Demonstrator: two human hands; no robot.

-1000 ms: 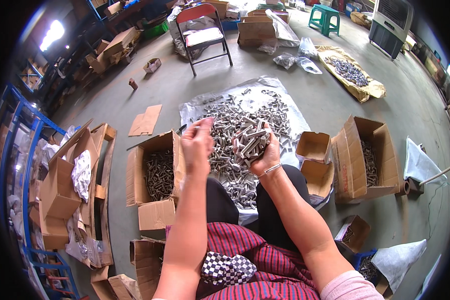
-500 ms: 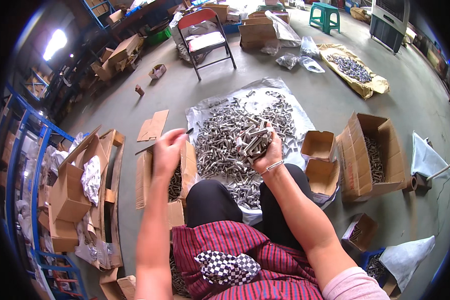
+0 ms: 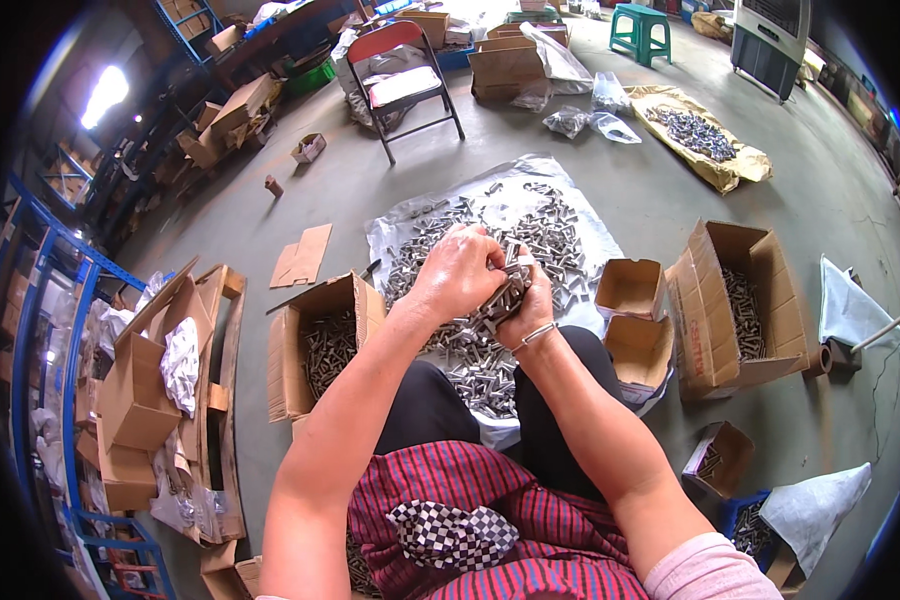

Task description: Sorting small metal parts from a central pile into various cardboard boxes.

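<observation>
My right hand [image 3: 530, 300] grips a bundle of grey metal bolts [image 3: 507, 290] above my lap. My left hand [image 3: 457, 272] rests on top of that bundle, fingers curled over the bolts. Beneath both hands a large pile of loose metal bolts [image 3: 560, 230] lies on a clear plastic sheet [image 3: 400, 225] spread on the concrete floor. To my left stands an open cardboard box [image 3: 320, 345] partly filled with bolts.
Two small empty cardboard boxes [image 3: 630, 290] and a larger box with bolts [image 3: 730, 310] stand to the right. A wooden pallet with flattened cartons [image 3: 170, 390] lies left. A red folding chair [image 3: 405, 80], a green stool [image 3: 642, 25] and blue shelving [image 3: 40, 300] stand around.
My left hand went out to the box on the left and has come back onto the bundle in my right hand. My right hand stayed in place.
</observation>
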